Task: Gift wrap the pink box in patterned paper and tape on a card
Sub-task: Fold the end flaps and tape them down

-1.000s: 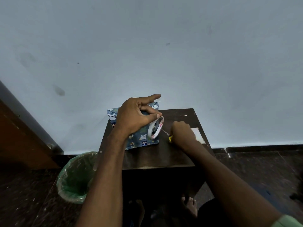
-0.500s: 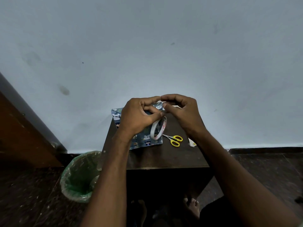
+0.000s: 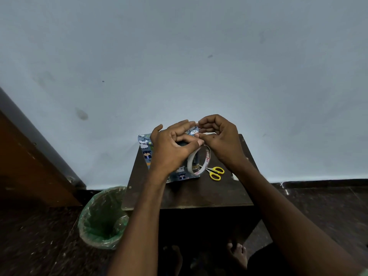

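Two hands work over a small dark counter (image 3: 199, 196) set against a pale wall (image 3: 179, 56). Wrapped box (image 3: 180, 173), blue paper with cartoon animals, lies on the counter's far left part, its left edge overhanging the counter edge; no pink shows, paper covers all that is visible. Left hand (image 3: 171, 148) rests on top of the box, fingers curled, thumb and forefinger pressed together around the top of the tape roll (image 3: 197, 161), so its grip is closed on the roll. Roll stands upright on edge, against the right end of the box, red print inside the ring. Right hand (image 3: 221, 140) sits just right of the left, fingers curled inward, fingertips meeting the left fingertips at the box's far right corner. Right grip looks pinched, likely on a tape end, but the strip is too small to make out, so cannot tell what it holds. Yellow scissors (image 3: 215, 172) lie flat on the counter just right of the roll, untouched. A small white scrap (image 3: 235, 177) peeks out by the right forearm at the counter's right edge; cannot tell whether it is the card. Green-lined bin (image 3: 103, 218) stands on the dark floor (image 3: 318, 212) left of the counter. Brown wooden door (image 3: 29, 166) at far left. Bare feet (image 3: 238, 255) show below the counter.
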The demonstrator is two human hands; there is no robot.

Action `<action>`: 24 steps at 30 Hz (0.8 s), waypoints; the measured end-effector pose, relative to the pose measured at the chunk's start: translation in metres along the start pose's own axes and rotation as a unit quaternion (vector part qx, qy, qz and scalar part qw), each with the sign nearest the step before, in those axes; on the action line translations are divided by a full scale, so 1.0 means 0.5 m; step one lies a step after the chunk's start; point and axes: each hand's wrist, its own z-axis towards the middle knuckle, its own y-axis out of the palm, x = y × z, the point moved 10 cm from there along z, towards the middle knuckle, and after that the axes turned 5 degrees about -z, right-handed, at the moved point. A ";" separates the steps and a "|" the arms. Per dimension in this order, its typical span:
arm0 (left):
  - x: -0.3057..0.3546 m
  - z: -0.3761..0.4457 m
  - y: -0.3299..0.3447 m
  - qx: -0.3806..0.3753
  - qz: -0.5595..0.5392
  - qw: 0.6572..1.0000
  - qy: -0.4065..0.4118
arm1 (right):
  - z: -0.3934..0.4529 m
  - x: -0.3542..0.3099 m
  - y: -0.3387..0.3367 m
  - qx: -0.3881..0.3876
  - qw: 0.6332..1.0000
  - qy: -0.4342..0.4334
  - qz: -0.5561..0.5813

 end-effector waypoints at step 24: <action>0.014 0.002 0.004 -0.016 -0.052 0.998 0.021 | 0.002 0.033 0.028 -0.035 0.980 0.122 0.152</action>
